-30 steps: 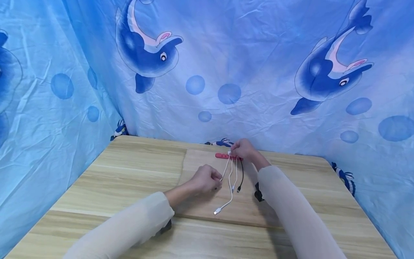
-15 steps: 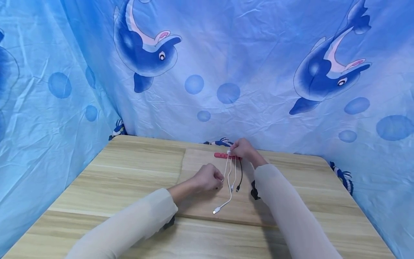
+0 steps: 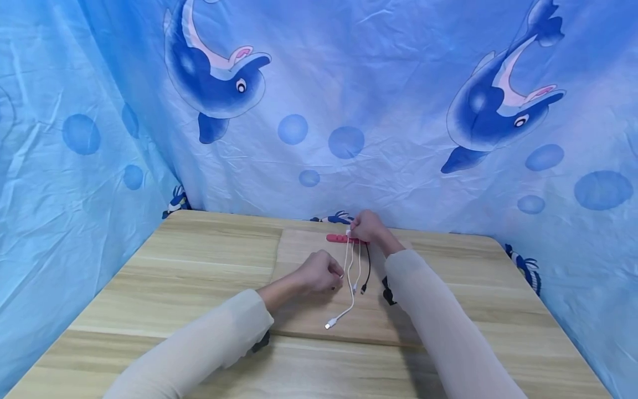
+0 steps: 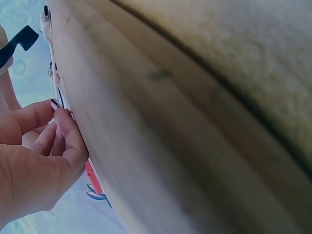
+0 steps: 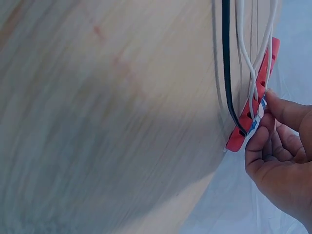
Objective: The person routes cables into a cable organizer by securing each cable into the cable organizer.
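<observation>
Head view shows a red cable holder [image 3: 344, 239] lying on a wooden board [image 3: 299, 246] at the far side of the counter [image 3: 164, 288], with three white cables [image 3: 351, 266] and one black cable [image 3: 368, 271] running from it toward the person. The right hand [image 3: 367, 227] rests on the holder's right end; in the right wrist view its fingers [image 5: 265, 134] are curled and pinching a white cable where it sits in a slot of the holder. The left hand [image 3: 319, 272] lies lower on the board, fingers curled together on one white cable partway down its length.

The cables look light, thin and limp, so they would sag and slide rather than keep a shape; a pinch close to the slot gives the most control. The holder looks like soft rubber, light enough to shift if a cable is tugged, so pressing down on its body seems the sensible hold. A blue cloth with dolphins [image 3: 319, 111] hangs behind the counter.
</observation>
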`<act>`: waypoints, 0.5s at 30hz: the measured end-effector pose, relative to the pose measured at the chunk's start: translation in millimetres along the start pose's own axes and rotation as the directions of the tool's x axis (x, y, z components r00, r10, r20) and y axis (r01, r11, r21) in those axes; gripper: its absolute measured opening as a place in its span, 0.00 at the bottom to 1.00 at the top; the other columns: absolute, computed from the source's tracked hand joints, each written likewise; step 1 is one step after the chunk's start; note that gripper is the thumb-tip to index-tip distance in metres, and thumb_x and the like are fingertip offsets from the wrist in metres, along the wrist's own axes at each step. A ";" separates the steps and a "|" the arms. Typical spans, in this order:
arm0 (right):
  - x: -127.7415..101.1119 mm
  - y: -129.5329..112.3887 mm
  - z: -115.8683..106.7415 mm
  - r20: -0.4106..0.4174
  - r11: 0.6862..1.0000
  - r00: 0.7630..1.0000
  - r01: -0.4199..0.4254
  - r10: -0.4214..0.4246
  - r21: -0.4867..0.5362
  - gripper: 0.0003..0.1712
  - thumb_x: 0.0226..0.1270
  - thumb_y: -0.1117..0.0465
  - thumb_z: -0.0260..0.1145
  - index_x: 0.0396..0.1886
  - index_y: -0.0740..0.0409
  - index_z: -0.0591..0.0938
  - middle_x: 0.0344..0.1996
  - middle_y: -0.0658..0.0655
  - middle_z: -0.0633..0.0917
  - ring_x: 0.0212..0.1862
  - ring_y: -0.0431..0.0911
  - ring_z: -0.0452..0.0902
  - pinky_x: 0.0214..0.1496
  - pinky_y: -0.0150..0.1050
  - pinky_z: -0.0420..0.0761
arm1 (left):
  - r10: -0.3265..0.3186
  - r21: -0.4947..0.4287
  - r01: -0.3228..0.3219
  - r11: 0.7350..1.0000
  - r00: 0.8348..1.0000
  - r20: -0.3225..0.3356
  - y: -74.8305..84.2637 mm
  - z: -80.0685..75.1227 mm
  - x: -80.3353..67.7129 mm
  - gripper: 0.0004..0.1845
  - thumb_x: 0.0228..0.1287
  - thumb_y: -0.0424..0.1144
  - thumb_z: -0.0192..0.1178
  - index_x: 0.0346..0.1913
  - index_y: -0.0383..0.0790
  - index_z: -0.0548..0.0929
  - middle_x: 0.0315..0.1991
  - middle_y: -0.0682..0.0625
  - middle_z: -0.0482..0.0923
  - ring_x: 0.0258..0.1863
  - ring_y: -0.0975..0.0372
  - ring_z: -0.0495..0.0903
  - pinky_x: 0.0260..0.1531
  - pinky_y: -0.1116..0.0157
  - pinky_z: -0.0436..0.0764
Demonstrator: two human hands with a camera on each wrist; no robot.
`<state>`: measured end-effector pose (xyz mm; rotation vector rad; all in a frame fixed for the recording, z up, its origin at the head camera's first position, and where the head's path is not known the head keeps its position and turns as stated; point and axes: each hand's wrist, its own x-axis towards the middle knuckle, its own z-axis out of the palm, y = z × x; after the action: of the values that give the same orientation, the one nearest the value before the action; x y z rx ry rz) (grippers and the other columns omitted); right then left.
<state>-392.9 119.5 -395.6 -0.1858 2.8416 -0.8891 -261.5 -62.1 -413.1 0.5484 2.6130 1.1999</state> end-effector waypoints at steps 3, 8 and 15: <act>1.5 -0.1 2.9 -0.009 1.000 1.000 0.011 -0.011 -0.001 0.06 0.63 0.63 0.74 0.29 0.57 0.84 0.28 0.54 0.81 0.34 0.48 0.76 0.35 0.37 0.75 | -0.007 0.005 0.007 1.000 1.000 -0.002 -1.3 -2.5 0.8 0.10 0.58 0.26 0.69 0.43 0.33 0.91 0.37 0.47 0.89 0.37 0.62 0.82 0.39 0.68 0.81; 3.2 3.6 4.6 -0.018 1.000 1.000 0.013 -0.013 0.017 0.06 0.63 0.62 0.74 0.30 0.58 0.85 0.28 0.54 0.81 0.35 0.48 0.75 0.35 0.36 0.74 | -0.015 0.003 0.015 1.000 1.000 0.003 -2.6 -5.1 4.0 0.08 0.57 0.26 0.70 0.40 0.32 0.91 0.35 0.49 0.89 0.33 0.64 0.81 0.33 0.70 0.79; 6.9 6.9 0.8 -0.009 1.000 1.000 0.001 -0.001 0.029 0.07 0.63 0.61 0.75 0.33 0.59 0.85 0.31 0.54 0.81 0.37 0.47 0.75 0.37 0.36 0.74 | -0.004 -0.014 0.004 1.000 1.000 -0.009 -4.1 -3.7 6.2 0.07 0.57 0.26 0.70 0.39 0.32 0.91 0.33 0.49 0.89 0.29 0.66 0.81 0.31 0.71 0.78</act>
<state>-400.1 123.6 -400.9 -0.1801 2.8352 -0.9329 -269.4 -64.5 -414.0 0.5368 2.6093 1.2215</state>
